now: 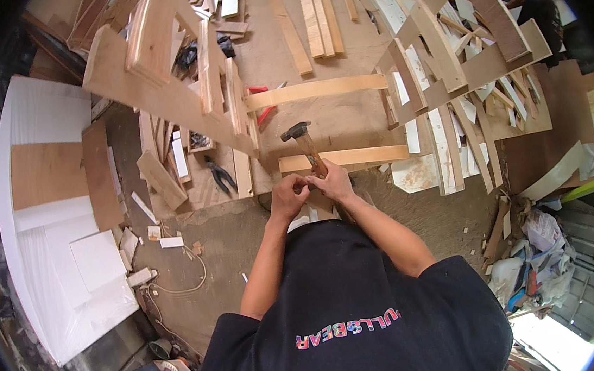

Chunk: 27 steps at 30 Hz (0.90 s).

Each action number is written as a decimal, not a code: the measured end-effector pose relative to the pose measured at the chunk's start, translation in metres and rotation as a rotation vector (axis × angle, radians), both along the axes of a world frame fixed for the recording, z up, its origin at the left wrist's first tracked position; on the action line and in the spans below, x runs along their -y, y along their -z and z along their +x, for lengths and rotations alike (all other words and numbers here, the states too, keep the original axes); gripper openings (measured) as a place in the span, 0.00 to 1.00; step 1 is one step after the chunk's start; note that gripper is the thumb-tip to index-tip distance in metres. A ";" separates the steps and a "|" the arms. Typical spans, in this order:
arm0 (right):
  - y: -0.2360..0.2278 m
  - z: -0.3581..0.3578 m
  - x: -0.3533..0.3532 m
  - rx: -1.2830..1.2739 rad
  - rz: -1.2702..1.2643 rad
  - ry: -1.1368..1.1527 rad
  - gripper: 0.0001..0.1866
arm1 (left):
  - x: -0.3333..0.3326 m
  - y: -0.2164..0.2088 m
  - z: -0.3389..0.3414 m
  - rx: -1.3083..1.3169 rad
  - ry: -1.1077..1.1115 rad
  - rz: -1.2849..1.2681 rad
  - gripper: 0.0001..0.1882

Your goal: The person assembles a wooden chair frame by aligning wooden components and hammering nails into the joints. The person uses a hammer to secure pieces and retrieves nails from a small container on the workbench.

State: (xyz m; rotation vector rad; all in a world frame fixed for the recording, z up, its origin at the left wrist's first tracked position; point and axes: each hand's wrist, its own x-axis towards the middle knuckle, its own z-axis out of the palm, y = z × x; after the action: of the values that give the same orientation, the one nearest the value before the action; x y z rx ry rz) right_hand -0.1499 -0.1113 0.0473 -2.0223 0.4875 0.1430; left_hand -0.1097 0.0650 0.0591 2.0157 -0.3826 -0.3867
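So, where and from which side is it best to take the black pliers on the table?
Probably by the handles of the black pliers, coming from the near side with the left hand, the closer one. The handles spread toward the near edge of the table, the head points away, and wood pieces flank the tool.

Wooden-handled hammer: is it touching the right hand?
Touching: the head view shows the right hand gripping the wooden-handled hammer by its lower handle.

Left hand [289, 197] sits just beside right hand [333, 182], both curled.
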 end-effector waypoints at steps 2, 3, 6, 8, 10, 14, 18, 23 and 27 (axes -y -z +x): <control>0.001 0.003 -0.009 -0.035 0.079 -0.029 0.21 | -0.007 -0.009 -0.002 -0.005 -0.060 -0.019 0.07; 0.001 0.002 -0.013 -0.038 0.119 -0.024 0.21 | -0.010 -0.009 -0.004 -0.031 -0.106 -0.027 0.07; 0.008 -0.003 -0.023 -0.028 0.212 -0.037 0.21 | -0.021 -0.005 -0.009 -0.102 -0.220 -0.031 0.08; 0.012 -0.005 -0.024 0.006 0.234 -0.077 0.22 | -0.024 -0.003 -0.007 -0.144 -0.257 -0.008 0.08; 0.012 -0.006 -0.028 0.002 0.225 -0.061 0.21 | -0.021 0.004 -0.008 -0.251 -0.337 -0.244 0.09; 0.013 -0.005 -0.034 0.012 0.251 0.005 0.22 | -0.022 0.028 -0.013 -0.651 -0.395 -0.661 0.13; 0.021 -0.003 -0.039 0.100 0.193 0.053 0.20 | -0.020 0.046 -0.013 -0.768 -0.428 -0.768 0.12; 0.018 -0.011 -0.038 0.137 -0.017 0.121 0.19 | -0.018 0.062 0.008 -0.174 -0.506 -0.222 0.09; 0.025 -0.030 -0.025 0.146 -0.095 0.173 0.20 | -0.018 0.070 0.026 -0.046 -0.600 -0.063 0.08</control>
State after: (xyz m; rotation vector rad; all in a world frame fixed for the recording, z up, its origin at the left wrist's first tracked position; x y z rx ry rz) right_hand -0.1799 -0.0859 0.0220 -2.0539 0.5820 -0.1351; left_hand -0.0835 0.0835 -0.0109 1.9457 0.2399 -0.0429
